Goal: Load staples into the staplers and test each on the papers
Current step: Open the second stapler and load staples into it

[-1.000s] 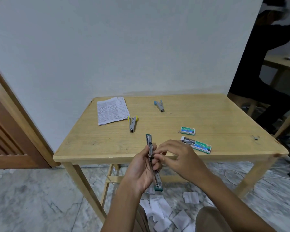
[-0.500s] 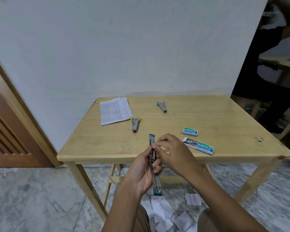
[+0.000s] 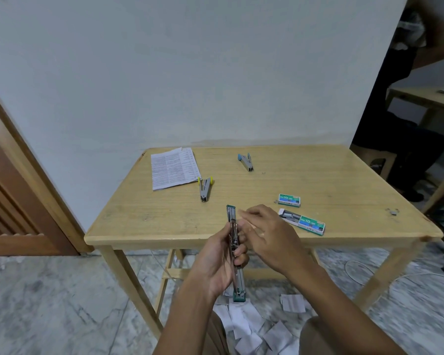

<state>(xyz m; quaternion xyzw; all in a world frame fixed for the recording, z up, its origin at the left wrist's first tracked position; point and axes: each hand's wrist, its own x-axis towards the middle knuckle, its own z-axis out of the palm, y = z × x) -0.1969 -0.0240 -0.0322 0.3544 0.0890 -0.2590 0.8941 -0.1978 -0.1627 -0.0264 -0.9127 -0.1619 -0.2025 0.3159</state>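
Staplers: 3. They are the green stapler (image 3: 231,216), yellow stapler (image 3: 205,188) and blue stapler (image 3: 246,162). Staple boxes: 2, near box (image 3: 308,223) and far box (image 3: 289,200). Paper stack (image 3: 173,168): 1, far left on the desk (image 3: 344,175). Floor scraps (image 3: 292,303): a heap, can't count.

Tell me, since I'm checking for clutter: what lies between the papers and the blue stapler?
Nothing: the head view shows only bare table between the papers and the blue stapler.
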